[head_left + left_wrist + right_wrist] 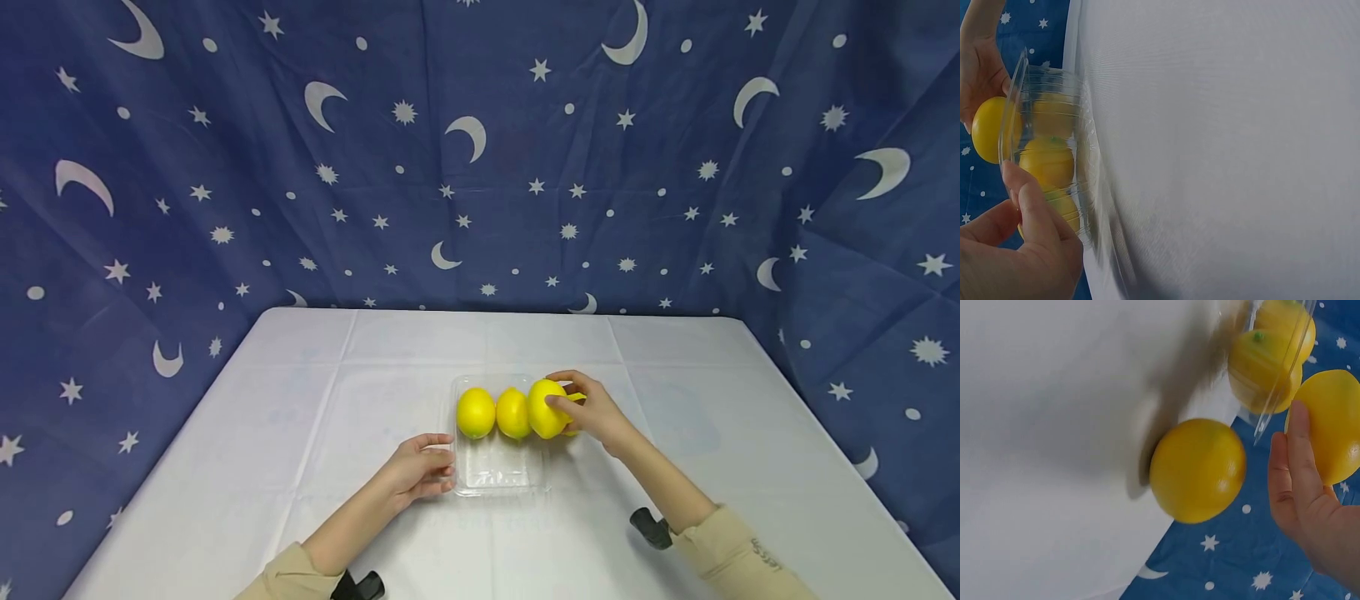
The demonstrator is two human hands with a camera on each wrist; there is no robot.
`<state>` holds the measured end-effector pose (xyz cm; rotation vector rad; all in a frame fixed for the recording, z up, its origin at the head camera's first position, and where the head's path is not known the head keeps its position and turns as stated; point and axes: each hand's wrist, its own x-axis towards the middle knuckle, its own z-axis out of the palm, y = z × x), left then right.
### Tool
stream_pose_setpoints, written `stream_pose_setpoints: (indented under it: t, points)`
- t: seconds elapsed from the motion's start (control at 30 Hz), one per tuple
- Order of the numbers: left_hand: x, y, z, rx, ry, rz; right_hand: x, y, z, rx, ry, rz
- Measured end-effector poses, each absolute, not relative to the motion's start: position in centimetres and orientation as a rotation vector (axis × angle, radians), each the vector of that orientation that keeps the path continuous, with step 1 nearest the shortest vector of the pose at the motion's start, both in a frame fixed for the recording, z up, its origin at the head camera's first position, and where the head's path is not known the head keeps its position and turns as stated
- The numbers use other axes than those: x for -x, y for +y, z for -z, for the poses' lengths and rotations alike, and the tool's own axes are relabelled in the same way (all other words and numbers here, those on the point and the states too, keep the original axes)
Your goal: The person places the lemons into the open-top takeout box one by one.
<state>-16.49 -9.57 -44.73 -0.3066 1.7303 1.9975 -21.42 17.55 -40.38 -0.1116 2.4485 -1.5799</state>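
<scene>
My right hand [592, 412] holds a yellow lemon [546, 408] by its sides, above the right rim of a clear plastic tray [491, 477]. Two more lemons sit side by side in the tray's far half, one on the left [476, 412] and one in the middle [513, 412]. Another lemon [1197, 470] lies on the table outside the tray, mostly hidden under my right hand in the head view. At the tray's left rim, my left hand [1029, 250] grips the edge between thumb and fingers.
A white cloth covers the table [360, 400], with fold lines running across it. Behind and at both sides hangs a blue curtain [517, 267] printed with moons and stars. Dark wrist-camera parts [651, 528] jut out beside the sleeves.
</scene>
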Motion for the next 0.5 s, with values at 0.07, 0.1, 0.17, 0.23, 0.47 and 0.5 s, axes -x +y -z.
stream_pose_setpoints:
  t: [0.07,0.1,0.17,0.23,0.47,0.5]
  points:
    - [16.5,-9.6,44.7,0.304,1.728,-2.001,21.3,17.2,40.3,0.117,2.439,1.581]
    - [16.5,-9.6,44.7,0.302,1.728,-2.001,21.2,17.0,40.3,0.12,2.436,1.58]
    - [16.5,-9.6,44.7,0.298,1.725,-2.002,21.0,16.6,40.2,0.133,2.436,1.574]
    - [16.5,-9.6,44.7,0.295,1.724,-2.004,20.9,16.2,40.1,0.153,2.437,1.564]
    - [16.5,-9.6,44.7,0.3,1.725,-2.007,20.4,14.6,40.1,0.212,2.426,1.542]
    - [16.5,-9.6,44.8,0.302,1.724,-2.009,20.4,14.4,40.1,0.216,2.424,1.536]
